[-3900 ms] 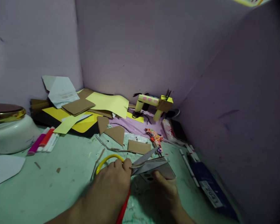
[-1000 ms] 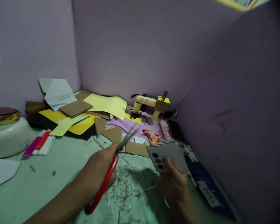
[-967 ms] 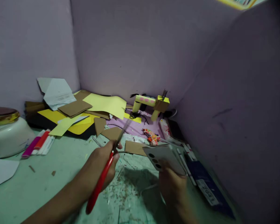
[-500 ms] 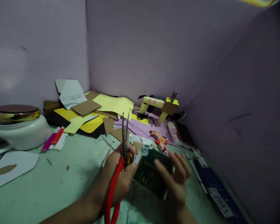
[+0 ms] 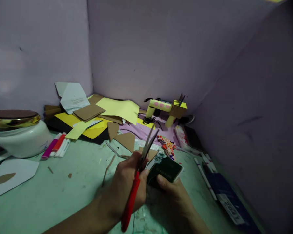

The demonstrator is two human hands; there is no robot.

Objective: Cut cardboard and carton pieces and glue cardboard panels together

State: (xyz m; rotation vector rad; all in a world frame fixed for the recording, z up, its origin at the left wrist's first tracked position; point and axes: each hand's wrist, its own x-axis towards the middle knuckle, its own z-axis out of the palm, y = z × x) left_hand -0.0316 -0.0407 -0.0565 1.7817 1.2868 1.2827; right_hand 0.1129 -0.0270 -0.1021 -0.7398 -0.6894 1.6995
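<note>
A: Farthest left, the white jar (image 5: pixel 21 139) stands on the desk (image 5: pixel 83 169), with the markers (image 5: pixel 56 145) just beside it, well apart from both your hands.

B: Next comes your left hand (image 5: pixel 128 183), its fingers curled firmly round the red-handled scissors (image 5: pixel 134 189). The blades slant up and to your right, slightly parted, tips pointing away from you.

A: So where does the dark green booklet (image 5: pixel 171 169) lie from those fingers?

B: Just to their right. Your left thumb sits at its left edge, though I can't tell whether it touches.

A: And its long axis?

B: Can't be sure; your hands hide part of it. Its far edge slopes towards you as it runs right.

A: Your right hand (image 5: pixel 179 196) is the nearer one, then: it grips the booklet, thumb laid on the cover, the other fingers hidden underneath.

B: Yes. Past it, at far right, the blue packet (image 5: pixel 219 185) lies apart from your hand.

A: What differs from half a second ago?

B: Your scissor blades stood almost upright; now they lean right. The booklet's cover showed more fully, and your right fingers were spread over it; now only your thumb shows on top.
</note>
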